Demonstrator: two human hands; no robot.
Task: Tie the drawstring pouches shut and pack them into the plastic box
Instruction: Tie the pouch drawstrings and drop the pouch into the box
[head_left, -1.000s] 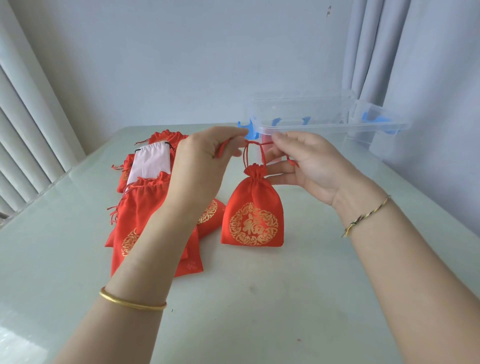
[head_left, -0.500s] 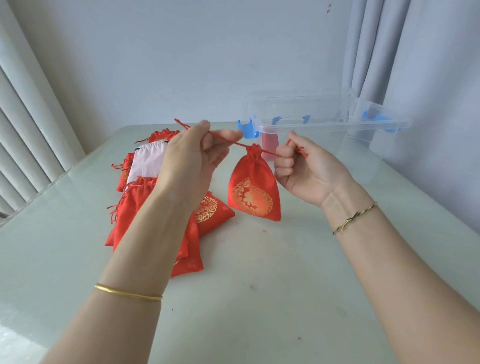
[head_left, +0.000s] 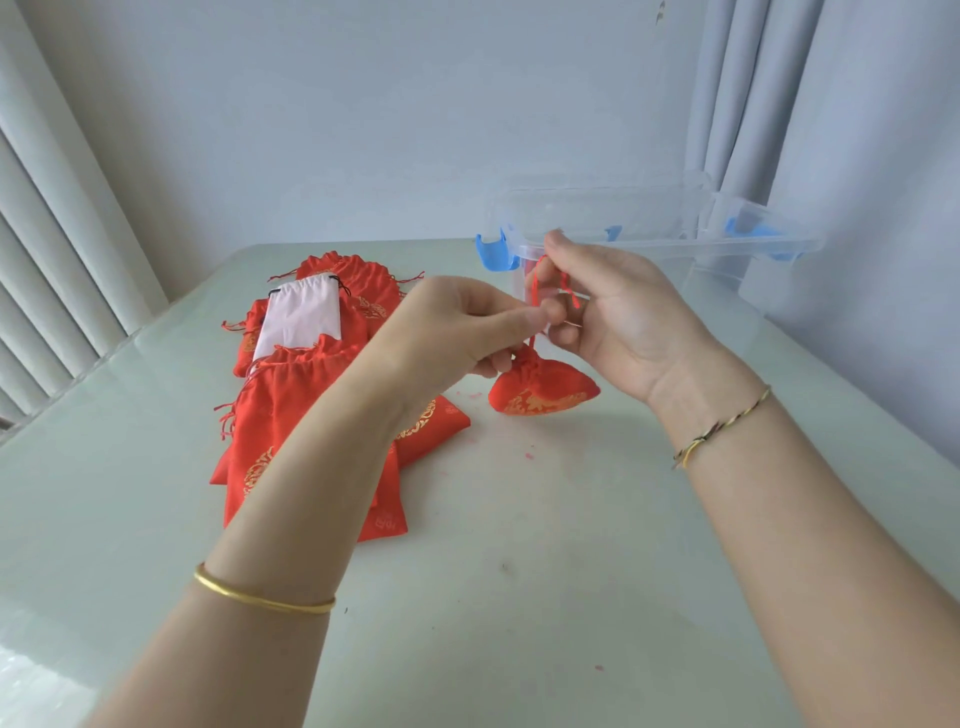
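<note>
left hand (head_left: 457, 332), right hand (head_left: 613, 322) raised, pinching drawstring (head_left: 534, 286)

A pale green glossy table (head_left: 519, 597) occupied the foreground. Grey pleated curtains (head_left: 753, 93) hung right. White vertical blinds (head_left: 47, 270) stood left.

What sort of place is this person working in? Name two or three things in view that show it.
Probably a room in a home: a glossy pale table before a plain wall, grey curtains hanging at the right and vertical blinds at the left.
</note>
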